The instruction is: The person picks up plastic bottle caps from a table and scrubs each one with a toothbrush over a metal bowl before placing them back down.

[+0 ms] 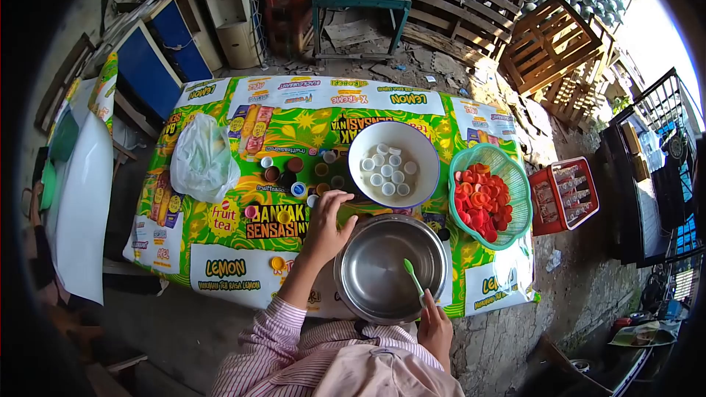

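My left hand [329,226] hovers by the rim of a steel bowl [368,287], with its thumb apart from the fingers and nothing visible in it. My right hand [435,331] grips the lower end of a green toothbrush [413,276], whose head points up over the bowl. Beyond the steel bowl, a white bowl [360,184] holds several white bottle caps [387,170] in cloudy liquid. Several loose caps in mixed colours, among them a blue cap [298,189] and a brown cap [295,165], lie beyond my left hand. Nearer me is a yellow cap [276,262].
A green basket [524,206] of red caps [482,198] stands right of the bowls. On the left lies a white plastic bag [202,162]. A red crate [544,206] stands past the table's right edge, and wooden pallets [471,0] lean at the back.
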The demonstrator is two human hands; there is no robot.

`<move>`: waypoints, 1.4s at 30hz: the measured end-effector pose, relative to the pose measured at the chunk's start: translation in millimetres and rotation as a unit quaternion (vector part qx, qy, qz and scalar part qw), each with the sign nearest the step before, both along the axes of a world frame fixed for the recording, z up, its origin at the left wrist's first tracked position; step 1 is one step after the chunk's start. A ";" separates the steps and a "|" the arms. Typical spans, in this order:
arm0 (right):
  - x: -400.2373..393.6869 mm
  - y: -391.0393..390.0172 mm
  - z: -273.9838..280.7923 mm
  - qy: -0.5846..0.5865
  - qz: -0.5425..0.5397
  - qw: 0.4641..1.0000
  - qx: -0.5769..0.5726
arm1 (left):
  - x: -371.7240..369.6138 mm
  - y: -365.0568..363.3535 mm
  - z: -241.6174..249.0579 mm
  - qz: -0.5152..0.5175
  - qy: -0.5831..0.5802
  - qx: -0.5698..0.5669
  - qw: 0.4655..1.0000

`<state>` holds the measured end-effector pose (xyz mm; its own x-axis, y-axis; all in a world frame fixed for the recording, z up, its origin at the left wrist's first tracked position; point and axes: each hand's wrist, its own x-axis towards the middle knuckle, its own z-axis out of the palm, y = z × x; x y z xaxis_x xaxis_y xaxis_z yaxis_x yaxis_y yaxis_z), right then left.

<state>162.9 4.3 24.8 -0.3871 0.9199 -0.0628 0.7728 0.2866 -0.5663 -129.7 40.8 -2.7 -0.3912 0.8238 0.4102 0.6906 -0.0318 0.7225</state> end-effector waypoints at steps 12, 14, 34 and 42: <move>-21.9 6.6 0.8 0.049 0.062 0.996 0.050 | -62.7 -38.2 -64.7 0.165 0.166 -0.126 0.964; -22.5 3.3 3.1 0.049 0.061 0.996 0.052 | -61.3 -29.2 -65.5 0.156 0.162 -0.128 0.966; 3.8 15.1 4.8 0.049 0.064 0.994 0.069 | -53.6 -31.3 -72.5 0.180 0.150 -0.087 0.968; 19.0 23.6 1.7 0.065 0.043 0.996 0.048 | 3.2 -53.8 -21.7 0.156 -0.001 0.027 0.987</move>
<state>181.9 27.9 26.5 -0.4644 0.8821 0.0791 0.6648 0.4062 -0.6269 -126.5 -12.9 -24.4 -0.6231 0.6398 0.4499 0.6716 0.1429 0.7270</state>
